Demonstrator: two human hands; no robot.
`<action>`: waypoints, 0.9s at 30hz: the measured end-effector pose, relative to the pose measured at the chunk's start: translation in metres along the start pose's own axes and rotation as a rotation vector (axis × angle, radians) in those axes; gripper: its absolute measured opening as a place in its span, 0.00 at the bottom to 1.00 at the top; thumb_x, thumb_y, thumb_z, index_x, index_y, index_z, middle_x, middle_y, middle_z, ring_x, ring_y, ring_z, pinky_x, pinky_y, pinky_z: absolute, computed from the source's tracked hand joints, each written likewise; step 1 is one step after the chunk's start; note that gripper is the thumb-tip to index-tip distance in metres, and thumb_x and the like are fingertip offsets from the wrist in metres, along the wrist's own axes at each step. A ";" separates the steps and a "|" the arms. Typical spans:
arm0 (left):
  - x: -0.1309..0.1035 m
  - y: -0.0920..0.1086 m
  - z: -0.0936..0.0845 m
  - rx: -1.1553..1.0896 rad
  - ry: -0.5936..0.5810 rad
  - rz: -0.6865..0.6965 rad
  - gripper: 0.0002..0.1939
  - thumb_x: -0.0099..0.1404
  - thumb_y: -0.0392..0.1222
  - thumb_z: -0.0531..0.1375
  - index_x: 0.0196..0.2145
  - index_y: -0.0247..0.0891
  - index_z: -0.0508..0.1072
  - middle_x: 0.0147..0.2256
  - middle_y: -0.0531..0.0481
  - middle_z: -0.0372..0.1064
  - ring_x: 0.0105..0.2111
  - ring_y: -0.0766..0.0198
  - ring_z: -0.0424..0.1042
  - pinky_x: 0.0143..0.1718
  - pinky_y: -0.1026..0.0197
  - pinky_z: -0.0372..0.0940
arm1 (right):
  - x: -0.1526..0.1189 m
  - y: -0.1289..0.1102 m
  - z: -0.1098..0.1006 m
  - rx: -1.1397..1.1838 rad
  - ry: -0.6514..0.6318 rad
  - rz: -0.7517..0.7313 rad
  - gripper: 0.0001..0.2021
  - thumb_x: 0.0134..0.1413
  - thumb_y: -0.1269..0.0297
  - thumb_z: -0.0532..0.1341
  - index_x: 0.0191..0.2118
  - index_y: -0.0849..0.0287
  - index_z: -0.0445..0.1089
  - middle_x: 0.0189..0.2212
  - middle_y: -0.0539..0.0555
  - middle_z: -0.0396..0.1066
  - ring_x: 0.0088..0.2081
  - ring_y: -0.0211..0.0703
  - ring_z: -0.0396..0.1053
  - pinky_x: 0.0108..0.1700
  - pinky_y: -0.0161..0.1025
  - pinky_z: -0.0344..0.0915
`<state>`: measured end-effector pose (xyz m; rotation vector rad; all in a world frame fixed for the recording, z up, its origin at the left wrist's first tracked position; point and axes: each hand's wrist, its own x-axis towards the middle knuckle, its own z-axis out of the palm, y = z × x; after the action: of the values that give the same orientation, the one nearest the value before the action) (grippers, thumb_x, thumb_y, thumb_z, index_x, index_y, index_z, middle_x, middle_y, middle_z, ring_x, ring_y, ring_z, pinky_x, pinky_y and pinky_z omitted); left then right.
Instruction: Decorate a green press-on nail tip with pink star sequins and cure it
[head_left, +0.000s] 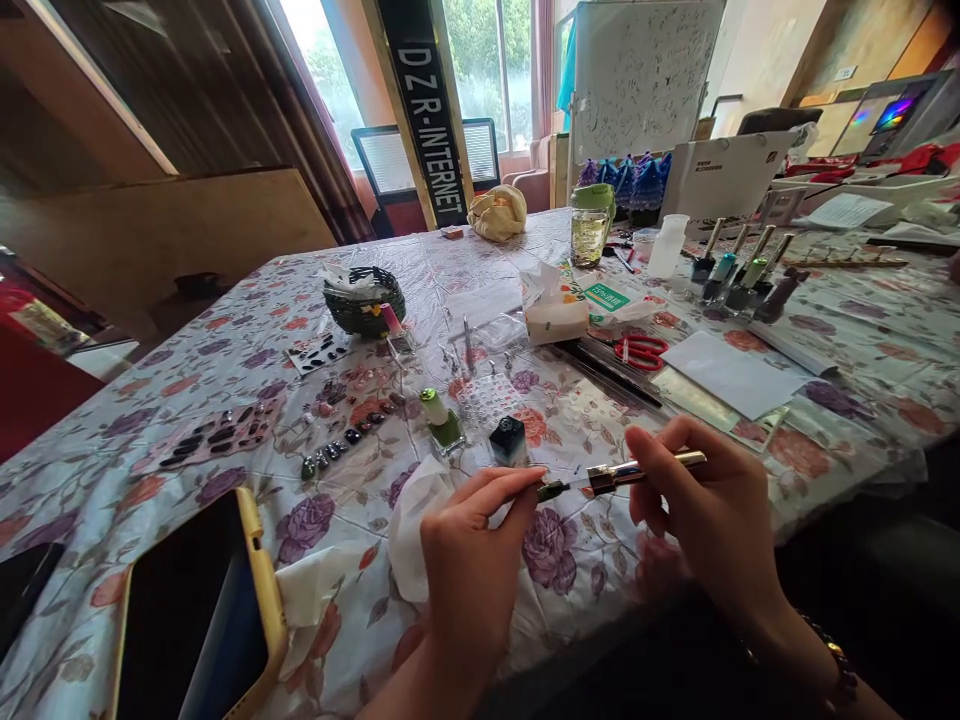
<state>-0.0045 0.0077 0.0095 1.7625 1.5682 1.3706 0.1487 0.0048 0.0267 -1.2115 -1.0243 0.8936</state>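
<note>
Between the fingertips of my left hand is a small dark green false nail, pinched by its end. My right hand grips a nail polish brush by its shiny gold-and-black cap handle, bristles pointing left and close to the nail; whether they touch I cannot tell. Just beyond my left hand stands a dark square polish bottle. Left of it is a green polish bottle with its cap on. A row of glossy dark false nails lies on the cloth.
A phone in a yellow case lies front left, beside white tissue. Further back are a dark woven basket, a tissue pack, red scissors, white paper, a green-lidded jar and several polish bottles.
</note>
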 end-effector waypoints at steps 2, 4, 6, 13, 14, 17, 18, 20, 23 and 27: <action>-0.001 0.000 0.000 0.001 -0.008 0.005 0.08 0.54 0.32 0.62 0.29 0.44 0.78 0.30 0.56 0.76 0.31 0.66 0.73 0.35 0.66 0.68 | 0.000 -0.001 0.001 -0.002 -0.022 0.034 0.19 0.48 0.54 0.62 0.18 0.58 0.56 0.07 0.46 0.61 0.08 0.28 0.50 0.10 0.27 0.45; -0.002 0.000 0.000 0.008 -0.013 0.010 0.08 0.54 0.32 0.62 0.29 0.44 0.78 0.30 0.56 0.76 0.31 0.65 0.74 0.35 0.66 0.68 | 0.000 -0.001 0.001 -0.007 -0.047 0.055 0.19 0.47 0.54 0.62 0.18 0.58 0.56 0.07 0.46 0.61 0.08 0.28 0.50 0.10 0.27 0.45; -0.002 0.000 0.000 0.011 -0.012 0.019 0.08 0.54 0.33 0.62 0.29 0.45 0.78 0.30 0.56 0.76 0.31 0.65 0.74 0.34 0.65 0.68 | 0.000 -0.001 0.002 -0.011 -0.055 0.068 0.19 0.46 0.53 0.63 0.18 0.58 0.56 0.07 0.46 0.61 0.08 0.28 0.50 0.09 0.27 0.45; -0.003 -0.002 0.001 -0.009 -0.010 0.024 0.07 0.54 0.33 0.62 0.29 0.44 0.78 0.30 0.55 0.76 0.31 0.65 0.74 0.34 0.65 0.68 | 0.000 0.001 -0.001 -0.055 -0.017 0.055 0.19 0.47 0.54 0.63 0.18 0.59 0.57 0.08 0.47 0.62 0.08 0.29 0.52 0.10 0.27 0.47; -0.003 -0.002 0.001 -0.011 -0.009 0.025 0.07 0.54 0.33 0.62 0.29 0.44 0.78 0.30 0.55 0.76 0.31 0.65 0.74 0.34 0.65 0.68 | 0.000 0.002 -0.002 -0.060 -0.010 0.054 0.19 0.47 0.54 0.63 0.18 0.59 0.57 0.08 0.47 0.62 0.08 0.29 0.52 0.10 0.27 0.47; -0.003 -0.002 0.002 -0.006 -0.010 0.027 0.07 0.54 0.33 0.63 0.29 0.44 0.78 0.30 0.55 0.76 0.31 0.65 0.73 0.34 0.66 0.67 | -0.001 0.004 -0.007 -0.063 0.002 0.057 0.19 0.47 0.55 0.63 0.17 0.59 0.57 0.08 0.46 0.62 0.09 0.28 0.53 0.11 0.26 0.48; -0.003 -0.002 0.002 -0.003 -0.011 0.024 0.07 0.54 0.33 0.63 0.29 0.44 0.78 0.30 0.56 0.76 0.30 0.65 0.73 0.34 0.66 0.67 | -0.001 0.004 -0.009 -0.065 0.006 0.054 0.19 0.47 0.55 0.63 0.18 0.59 0.57 0.09 0.46 0.62 0.09 0.28 0.53 0.11 0.26 0.49; -0.003 -0.002 0.002 0.000 -0.016 0.015 0.07 0.54 0.33 0.63 0.29 0.44 0.78 0.30 0.56 0.76 0.30 0.66 0.73 0.34 0.66 0.67 | 0.000 0.005 -0.012 -0.079 0.012 0.046 0.19 0.47 0.55 0.63 0.18 0.60 0.58 0.09 0.47 0.63 0.10 0.28 0.54 0.12 0.26 0.50; -0.003 -0.003 0.002 0.005 -0.022 0.009 0.07 0.54 0.33 0.63 0.30 0.44 0.78 0.30 0.56 0.76 0.31 0.66 0.73 0.34 0.66 0.67 | 0.001 0.003 -0.016 -0.095 0.026 0.057 0.18 0.47 0.55 0.63 0.18 0.60 0.58 0.09 0.47 0.63 0.10 0.28 0.54 0.13 0.25 0.50; -0.004 -0.002 0.001 -0.004 -0.022 0.019 0.07 0.54 0.32 0.63 0.29 0.43 0.78 0.30 0.56 0.76 0.31 0.67 0.73 0.35 0.67 0.67 | 0.004 -0.002 -0.018 -0.091 0.038 0.052 0.19 0.48 0.54 0.62 0.18 0.60 0.58 0.09 0.47 0.63 0.11 0.28 0.54 0.13 0.26 0.50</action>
<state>-0.0042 0.0050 0.0056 1.7887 1.5402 1.3569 0.1673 0.0030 0.0282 -1.3315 -1.0161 0.8686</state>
